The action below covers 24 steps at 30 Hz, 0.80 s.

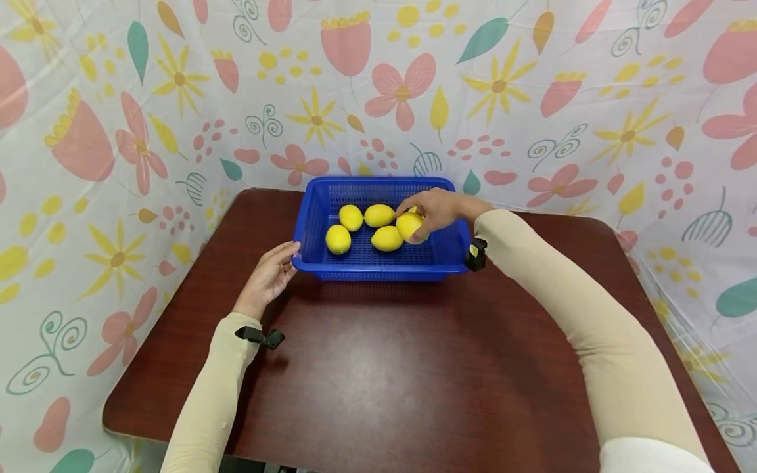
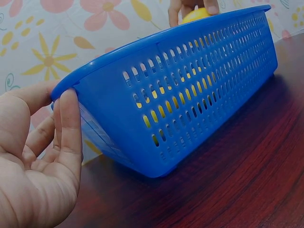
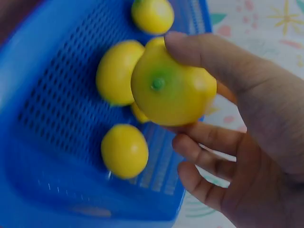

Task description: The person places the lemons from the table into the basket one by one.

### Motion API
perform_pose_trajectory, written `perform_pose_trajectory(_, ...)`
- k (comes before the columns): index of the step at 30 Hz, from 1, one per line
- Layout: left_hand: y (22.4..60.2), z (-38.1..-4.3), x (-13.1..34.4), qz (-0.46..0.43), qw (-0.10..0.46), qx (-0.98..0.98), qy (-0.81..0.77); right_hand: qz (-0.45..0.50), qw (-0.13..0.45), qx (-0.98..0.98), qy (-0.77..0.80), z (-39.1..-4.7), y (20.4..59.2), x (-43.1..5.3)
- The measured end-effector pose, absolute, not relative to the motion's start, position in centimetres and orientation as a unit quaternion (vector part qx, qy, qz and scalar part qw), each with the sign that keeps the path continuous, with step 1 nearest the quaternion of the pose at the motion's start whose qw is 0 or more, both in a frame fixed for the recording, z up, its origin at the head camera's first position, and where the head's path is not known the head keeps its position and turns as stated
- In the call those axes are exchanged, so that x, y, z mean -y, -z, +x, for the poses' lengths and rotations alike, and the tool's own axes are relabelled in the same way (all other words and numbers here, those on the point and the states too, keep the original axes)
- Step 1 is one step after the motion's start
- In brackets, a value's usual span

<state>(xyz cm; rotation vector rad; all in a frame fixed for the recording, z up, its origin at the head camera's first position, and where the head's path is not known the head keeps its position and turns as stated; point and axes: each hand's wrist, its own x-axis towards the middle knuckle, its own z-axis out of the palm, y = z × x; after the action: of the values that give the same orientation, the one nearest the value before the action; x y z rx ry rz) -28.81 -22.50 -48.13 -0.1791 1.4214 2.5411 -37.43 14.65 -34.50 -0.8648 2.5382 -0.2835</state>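
Observation:
A blue plastic basket (image 1: 378,269) with slotted walls stands on the table and holds several yellow lemons (image 1: 338,240). Thumb and fingers of my left hand (image 1: 269,276) pinch its rim at the near left corner; the left wrist view shows fingertips (image 2: 69,107) just under that rim. Over the basket's right half, my right hand (image 1: 440,207) grips a lemon (image 3: 159,102) between thumb and fingers, its green-tinged stem end facing the wrist camera. This lemon is raised above the others, partly hiding a lemon (image 3: 118,71) below it.
The dark red-brown wooden table (image 1: 378,368) extends in front of the basket and to both sides. Close behind the basket hangs a white cloth (image 1: 503,151) printed with flowers and leaves, which also runs along the left and right sides.

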Motion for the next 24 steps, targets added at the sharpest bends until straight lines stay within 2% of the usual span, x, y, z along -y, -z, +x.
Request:
perform_pose_trajectory(8, 47.9, -28.7, 22.4, -0.062, 0.116, -0.489, -0.862, -0.292, 0.260, -0.918, 0.071, -39.1, 35.7, -14.8)
perform_pose_trajectory(24, 48.2, -28.9, 22.6, -0.069, 0.112, -0.476, -0.870, -0.235, 0.293, -0.927, 0.002, -41.0, 37.7, -14.1)
